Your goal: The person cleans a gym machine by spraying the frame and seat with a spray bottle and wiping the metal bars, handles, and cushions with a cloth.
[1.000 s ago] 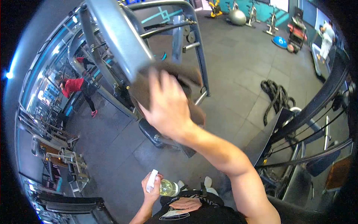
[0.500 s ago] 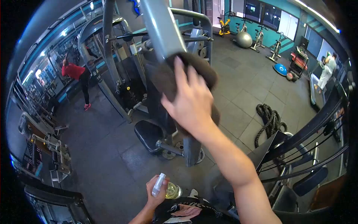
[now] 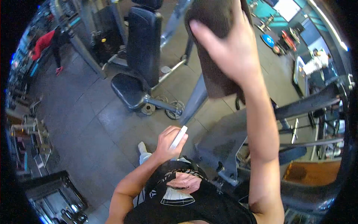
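Brown cloth (image 3: 216,48): high in view, beneath your right hand (image 3: 238,56), thumb spread; cannot tell whether fingers grip. Keep palm flat, pressure even. Your left hand (image 3: 166,145): closed around white handle (image 3: 179,137); hold clear of grey post (image 3: 194,100).

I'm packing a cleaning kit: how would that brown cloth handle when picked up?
The brown cloth is probably floppy, since its loose end drapes beside the right hand's wrist. Its matte, ribbed-looking surface suggests it won't be slippery. Being soft fabric, it likely bunches rather than breaks.
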A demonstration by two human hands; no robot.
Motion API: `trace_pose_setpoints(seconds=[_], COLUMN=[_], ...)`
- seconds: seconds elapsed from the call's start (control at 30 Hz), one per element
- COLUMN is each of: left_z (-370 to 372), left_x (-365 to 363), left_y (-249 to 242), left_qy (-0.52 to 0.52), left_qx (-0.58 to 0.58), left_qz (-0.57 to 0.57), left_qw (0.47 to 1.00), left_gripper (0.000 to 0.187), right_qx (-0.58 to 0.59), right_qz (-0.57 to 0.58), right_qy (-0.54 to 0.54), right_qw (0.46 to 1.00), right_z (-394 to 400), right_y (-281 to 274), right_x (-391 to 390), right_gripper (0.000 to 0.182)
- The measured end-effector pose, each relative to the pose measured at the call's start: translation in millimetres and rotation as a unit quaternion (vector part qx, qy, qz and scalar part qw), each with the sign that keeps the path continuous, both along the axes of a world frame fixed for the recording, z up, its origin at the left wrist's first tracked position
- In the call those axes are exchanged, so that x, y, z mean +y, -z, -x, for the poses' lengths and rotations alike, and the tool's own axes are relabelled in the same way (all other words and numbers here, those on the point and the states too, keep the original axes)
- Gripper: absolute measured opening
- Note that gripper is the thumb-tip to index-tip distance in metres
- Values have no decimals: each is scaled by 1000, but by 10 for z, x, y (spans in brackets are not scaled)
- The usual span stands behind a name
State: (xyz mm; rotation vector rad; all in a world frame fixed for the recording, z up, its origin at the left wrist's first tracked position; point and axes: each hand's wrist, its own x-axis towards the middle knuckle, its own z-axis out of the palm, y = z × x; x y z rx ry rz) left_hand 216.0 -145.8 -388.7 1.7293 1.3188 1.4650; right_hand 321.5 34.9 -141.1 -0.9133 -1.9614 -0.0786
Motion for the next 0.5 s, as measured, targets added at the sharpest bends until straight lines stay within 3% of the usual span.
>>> trace_pose_setpoints(seconds=[0.07,0.17,0.27,0.3,0.43,0.5], left_z=[38,172,440,468,764,863], left_x=[139,254,292,271,216,215], left_y=[127,366,391,344,268,259], left_qy=[29,57,83,87,122,127], left_qx=[65,100,49,44,11,7], left_qz=[-7,-10,-15,-2,11,19], left_qw=[997,993,995,995,992,992], left_gripper=[12,12,13,14,14,14], right_qx=[-59,-90,-43,-28,68,86], right_qz=[-2,28,65,8,0,-8], right_qy=[107,136,141,142,142,196], right_qw=[992,986,987,989,988,977], right_z=[237,362,509,481,244,-17], right_y=[-311,-507,-671,-568,-305,-122], right_x=[-150,3,-136,-170,-103,-80], right_gripper=[83,94,75,70,51,53])
